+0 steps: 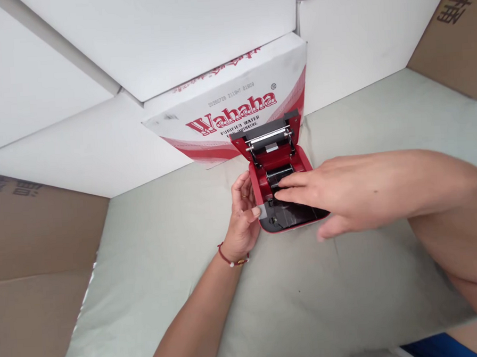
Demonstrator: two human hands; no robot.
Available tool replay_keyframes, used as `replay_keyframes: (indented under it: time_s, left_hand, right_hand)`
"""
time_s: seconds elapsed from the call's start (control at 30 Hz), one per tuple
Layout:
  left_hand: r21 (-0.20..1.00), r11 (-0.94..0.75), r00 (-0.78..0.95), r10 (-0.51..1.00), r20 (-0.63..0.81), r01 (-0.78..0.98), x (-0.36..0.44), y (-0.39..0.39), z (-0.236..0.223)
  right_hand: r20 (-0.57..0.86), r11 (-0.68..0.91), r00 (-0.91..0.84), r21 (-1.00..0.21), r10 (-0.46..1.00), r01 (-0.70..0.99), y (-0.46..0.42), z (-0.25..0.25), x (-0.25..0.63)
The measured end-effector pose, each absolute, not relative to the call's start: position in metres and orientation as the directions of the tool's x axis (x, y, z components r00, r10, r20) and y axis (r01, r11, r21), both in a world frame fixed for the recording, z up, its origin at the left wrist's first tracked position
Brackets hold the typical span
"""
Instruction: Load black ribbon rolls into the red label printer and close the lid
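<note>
A small red printer [281, 189] lies on the pale cloth with its lid [270, 134] swung up and back. Inside its open bay sits a dark roll [280, 174]. My left hand [240, 218] grips the printer's left side, thumb pressed on a grey tab at the front corner. My right hand [335, 194] reaches in from the right, palm down over the black front panel. Its fingers are stretched out, and the fingertips rest at the edge of the roll bay.
A white Wahaha water carton [219, 110] stands right behind the printer, with more white boxes [135, 40] stacked around it. Brown cardboard [30, 253] rises at the left and at the far right [450, 34]. The pale cloth [309, 302] covers the surface.
</note>
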State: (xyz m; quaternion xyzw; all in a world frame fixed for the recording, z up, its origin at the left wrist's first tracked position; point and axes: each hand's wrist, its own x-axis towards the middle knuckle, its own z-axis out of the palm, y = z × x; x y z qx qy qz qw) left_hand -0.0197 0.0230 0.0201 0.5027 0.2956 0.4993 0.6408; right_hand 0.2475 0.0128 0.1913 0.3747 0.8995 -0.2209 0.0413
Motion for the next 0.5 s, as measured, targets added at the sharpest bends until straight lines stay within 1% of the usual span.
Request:
replay_keyframes:
  time_s: [0.1, 0.13, 0.2, 0.3, 0.4, 0.5]
  left_hand:
    - [0.93, 0.011, 0.307, 0.945, 0.11, -0.367, -0.017, 0.023, 0.023]
    - [0.929, 0.013, 0.307, 0.945, 0.109, -0.371, -0.017, 0.023, 0.024]
    - [0.928, 0.016, 0.311, 0.944, 0.109, -0.372, -0.016, 0.023, 0.025]
    - [0.928, 0.018, 0.311, 0.944, 0.107, -0.373, -0.016, 0.023, 0.024]
    - [0.928, 0.018, 0.313, 0.943, 0.108, -0.373, -0.016, 0.023, 0.023]
    - [0.929, 0.015, 0.317, 0.942, 0.111, -0.37, -0.017, 0.024, 0.022]
  right_hand:
    - [-0.389, 0.515, -0.68, -0.45, 0.622, 0.729, 0.019, 0.196, 0.237]
    - [-0.416, 0.485, -0.672, -0.473, 0.612, 0.735, 0.022, 0.199, 0.235]
    - [-0.423, 0.443, -0.652, -0.495, 0.629, 0.748, 0.026, 0.203, 0.232]
    - [-0.416, 0.416, -0.591, -0.439, 0.691, 0.796, 0.029, 0.205, 0.231]
    - [-0.471, 0.406, -0.55, -0.377, 0.689, 0.832, 0.029, 0.203, 0.23]
    - [-0.452, 0.385, -0.538, -0.389, 0.711, 0.837, 0.031, 0.202, 0.227]
